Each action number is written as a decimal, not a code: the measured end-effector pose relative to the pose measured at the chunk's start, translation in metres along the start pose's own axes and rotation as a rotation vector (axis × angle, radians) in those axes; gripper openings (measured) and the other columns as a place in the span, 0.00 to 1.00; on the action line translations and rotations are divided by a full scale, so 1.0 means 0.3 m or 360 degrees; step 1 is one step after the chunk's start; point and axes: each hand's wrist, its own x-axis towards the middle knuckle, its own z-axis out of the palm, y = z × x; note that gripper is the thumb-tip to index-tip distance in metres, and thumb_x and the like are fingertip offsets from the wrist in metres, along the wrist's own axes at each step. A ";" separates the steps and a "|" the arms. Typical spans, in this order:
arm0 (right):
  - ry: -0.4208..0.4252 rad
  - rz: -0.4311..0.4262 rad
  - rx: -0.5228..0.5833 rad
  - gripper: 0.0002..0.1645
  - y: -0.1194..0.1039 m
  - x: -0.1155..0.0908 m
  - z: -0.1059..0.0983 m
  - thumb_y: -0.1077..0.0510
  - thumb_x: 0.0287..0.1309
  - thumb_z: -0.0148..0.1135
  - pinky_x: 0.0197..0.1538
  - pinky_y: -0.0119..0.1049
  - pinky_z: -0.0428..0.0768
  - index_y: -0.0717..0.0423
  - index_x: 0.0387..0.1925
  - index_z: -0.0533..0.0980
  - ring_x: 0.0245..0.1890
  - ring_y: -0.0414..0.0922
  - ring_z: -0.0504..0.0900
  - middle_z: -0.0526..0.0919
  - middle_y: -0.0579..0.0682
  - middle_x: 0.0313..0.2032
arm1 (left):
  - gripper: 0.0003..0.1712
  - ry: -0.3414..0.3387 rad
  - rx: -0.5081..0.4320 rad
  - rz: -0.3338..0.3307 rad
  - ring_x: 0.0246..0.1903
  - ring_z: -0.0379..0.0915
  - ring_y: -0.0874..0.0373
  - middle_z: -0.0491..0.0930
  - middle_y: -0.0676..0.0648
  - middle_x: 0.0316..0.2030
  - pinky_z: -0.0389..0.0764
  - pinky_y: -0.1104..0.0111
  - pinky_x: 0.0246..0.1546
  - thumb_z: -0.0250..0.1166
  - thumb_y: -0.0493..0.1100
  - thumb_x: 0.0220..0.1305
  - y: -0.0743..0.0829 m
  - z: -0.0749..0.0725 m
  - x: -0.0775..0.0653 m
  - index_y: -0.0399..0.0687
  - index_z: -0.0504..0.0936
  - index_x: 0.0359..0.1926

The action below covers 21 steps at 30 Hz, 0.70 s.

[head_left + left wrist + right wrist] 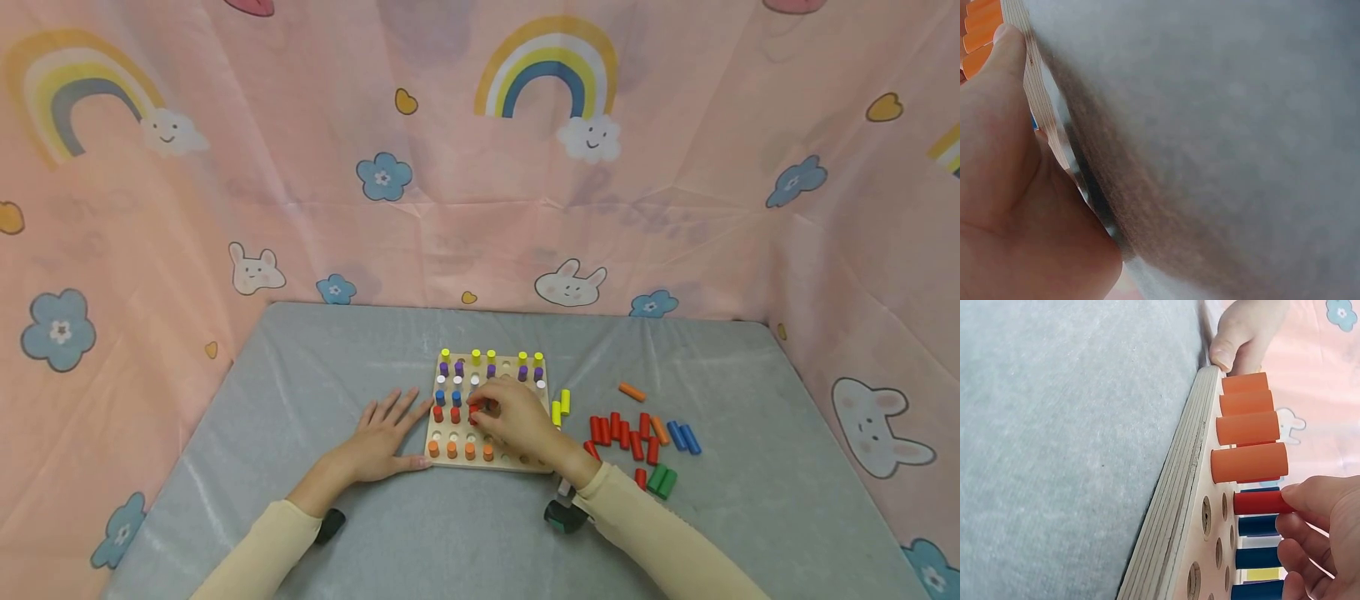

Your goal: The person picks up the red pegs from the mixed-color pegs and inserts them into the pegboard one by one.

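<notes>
Red peg (1257,502) pinched by right hand (517,417); left hand (381,443) spread wide, thumb touching wooden pegboard (1179,481).

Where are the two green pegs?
In the head view, the green pegs lie side by side on the table, right of the pegboard. A red peg is just left of them, and the right sleeve is close by.
</notes>
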 end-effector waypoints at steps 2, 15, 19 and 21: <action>0.0000 0.0002 0.0006 0.08 -0.001 0.000 -0.001 0.55 0.55 0.73 0.40 0.30 0.72 0.47 0.39 0.86 0.35 0.37 0.74 0.86 0.39 0.36 | 0.53 -0.0002 0.0002 0.0002 0.79 0.35 0.37 0.41 0.43 0.80 0.42 0.34 0.72 0.61 0.69 0.62 0.002 -0.002 -0.001 0.59 0.47 0.79; -0.0012 0.0028 0.0030 0.09 -0.004 -0.003 -0.002 0.54 0.55 0.73 0.38 0.28 0.72 0.47 0.39 0.86 0.34 0.37 0.73 0.86 0.39 0.35 | 0.54 0.0023 -0.0046 0.0031 0.78 0.35 0.36 0.42 0.41 0.80 0.40 0.34 0.72 0.61 0.71 0.61 -0.002 -0.001 -0.004 0.57 0.48 0.79; -0.0006 0.0019 0.0014 0.09 -0.004 -0.002 -0.001 0.54 0.55 0.73 0.38 0.28 0.72 0.47 0.39 0.86 0.34 0.36 0.73 0.86 0.39 0.35 | 0.55 0.0032 -0.0071 0.0044 0.78 0.35 0.36 0.42 0.41 0.80 0.39 0.33 0.72 0.59 0.73 0.60 -0.003 -0.002 -0.008 0.57 0.48 0.79; -0.0007 0.0016 0.0008 0.09 -0.004 -0.002 -0.001 0.54 0.55 0.73 0.38 0.28 0.72 0.47 0.39 0.86 0.34 0.36 0.72 0.86 0.39 0.35 | 0.55 0.0037 -0.0068 0.0043 0.78 0.35 0.36 0.42 0.41 0.80 0.40 0.33 0.72 0.60 0.73 0.60 -0.002 -0.004 -0.008 0.57 0.48 0.79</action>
